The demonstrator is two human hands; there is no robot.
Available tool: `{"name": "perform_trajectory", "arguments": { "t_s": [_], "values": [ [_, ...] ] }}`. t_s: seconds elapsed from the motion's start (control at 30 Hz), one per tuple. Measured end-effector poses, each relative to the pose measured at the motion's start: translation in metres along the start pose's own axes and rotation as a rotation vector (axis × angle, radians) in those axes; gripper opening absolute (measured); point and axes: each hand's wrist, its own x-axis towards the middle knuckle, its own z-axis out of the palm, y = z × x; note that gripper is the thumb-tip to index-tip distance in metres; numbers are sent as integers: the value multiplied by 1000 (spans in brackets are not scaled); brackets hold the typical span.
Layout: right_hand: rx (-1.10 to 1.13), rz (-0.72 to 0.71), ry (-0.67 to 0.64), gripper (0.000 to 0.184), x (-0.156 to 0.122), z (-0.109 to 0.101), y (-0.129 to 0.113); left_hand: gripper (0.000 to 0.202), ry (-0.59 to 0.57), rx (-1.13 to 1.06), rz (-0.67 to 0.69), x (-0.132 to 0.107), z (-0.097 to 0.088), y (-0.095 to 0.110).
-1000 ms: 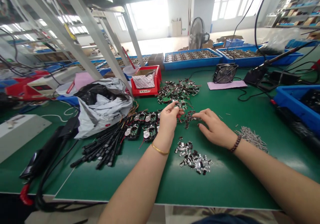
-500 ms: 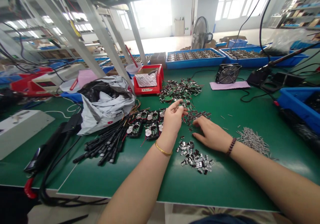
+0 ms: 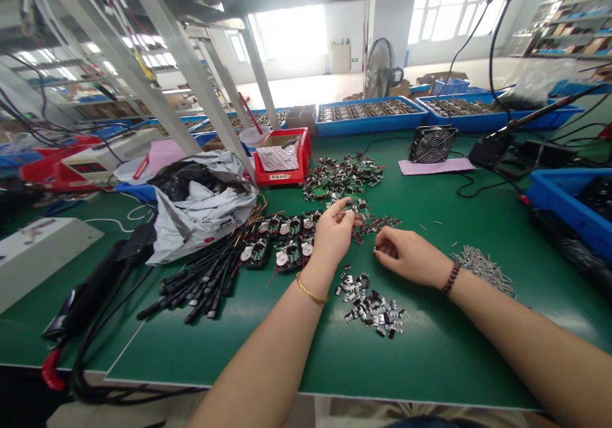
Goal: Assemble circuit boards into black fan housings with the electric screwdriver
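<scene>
My left hand (image 3: 337, 231) is closed in a pinch beside the heap of small green circuit boards (image 3: 342, 176). What its fingertips hold is mostly hidden. To its right, my right hand (image 3: 411, 256) has thumb and forefinger pressed together on something tiny, too small to name. Just beyond the right fingertips lies a scatter of small dark parts with thin leads (image 3: 380, 225). Nearer me is a pile of black and silver components with metal tabs (image 3: 373, 307). Several black housings with boards (image 3: 288, 252) stand in rows left of my left hand.
Black cables (image 3: 201, 287) and a grey plastic bag (image 3: 205, 211) lie to the left. A red bin (image 3: 282, 166) stands behind. Grey pins (image 3: 482, 268) are heaped at right. A small black fan (image 3: 433, 144) sits on pink material, with blue trays (image 3: 373, 122) farther back.
My right hand has drawn back slightly from the small leaded parts, and its spread thumb and fingers have come together in a pinch. My left hand stays nearly in place, still pinched.
</scene>
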Motion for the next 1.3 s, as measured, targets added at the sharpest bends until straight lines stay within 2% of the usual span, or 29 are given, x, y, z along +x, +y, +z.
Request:
{"name": "perform_trajectory", "arguments": {
  "t_s": [0.2, 0.37, 0.47, 1.0, 1.2, 1.3],
  "values": [
    [177, -107, 229, 5, 0, -13, -5, 38, -80, 82, 20, -15, 9, -1],
    [181, -208, 467, 5, 0, -19, -5, 38, -166, 113, 11, -26, 17, -1],
    [184, -223, 536, 5, 1, -18, -2, 39, -194, 124, 5, -31, 20, -1],
    [131, -190, 517, 7, 3, -14, 5, 42, -230, 130, 64, -33, 19, -9],
    [112, -215, 513, 8, 4, -15, 2, 27, -213, 111, 80, -34, 17, -4],
    [158, -267, 510, 16, -2, -18, 1, 22, -172, 158, 81, -38, 21, -7]
  ]
}}
